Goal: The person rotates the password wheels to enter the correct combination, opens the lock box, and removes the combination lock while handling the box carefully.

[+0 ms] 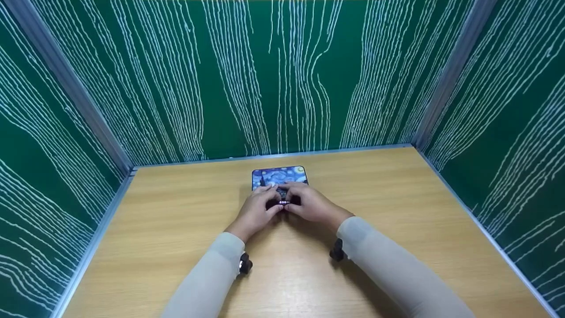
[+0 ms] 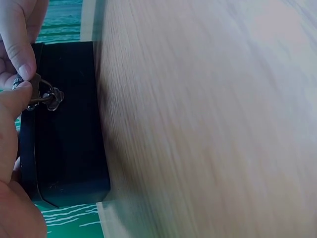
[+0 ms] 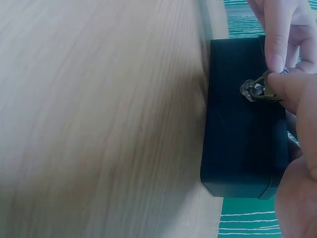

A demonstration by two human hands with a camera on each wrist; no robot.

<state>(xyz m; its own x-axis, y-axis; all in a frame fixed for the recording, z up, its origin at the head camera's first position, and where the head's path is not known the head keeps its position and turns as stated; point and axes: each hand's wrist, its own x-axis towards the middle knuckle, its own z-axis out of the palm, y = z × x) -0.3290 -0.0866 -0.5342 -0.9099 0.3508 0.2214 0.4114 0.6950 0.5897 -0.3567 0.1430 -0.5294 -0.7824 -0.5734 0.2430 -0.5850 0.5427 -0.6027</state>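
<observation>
A small box (image 1: 279, 176) with a blue swirling night-sky picture on its lid sits on the table, its dark front (image 2: 72, 144) facing me. At the front, a small padlock (image 2: 35, 88) hangs by its shackle on the metal clasp (image 3: 246, 90). My left hand (image 1: 256, 210) pinches the padlock from the left with the thumb in front, its other fingers over the lid. From the right, my right hand (image 1: 313, 205) pinches the same padlock, thumb tip close to the left thumb. Fingertips hide part of the lock body.
The wooden table (image 1: 176, 247) spreads around the box. Green panels (image 1: 229, 79) with white wavy lines stand behind and at both sides, joined by grey metal posts (image 1: 454, 70). Dark wrist cameras (image 1: 337, 250) are worn under both sleeves.
</observation>
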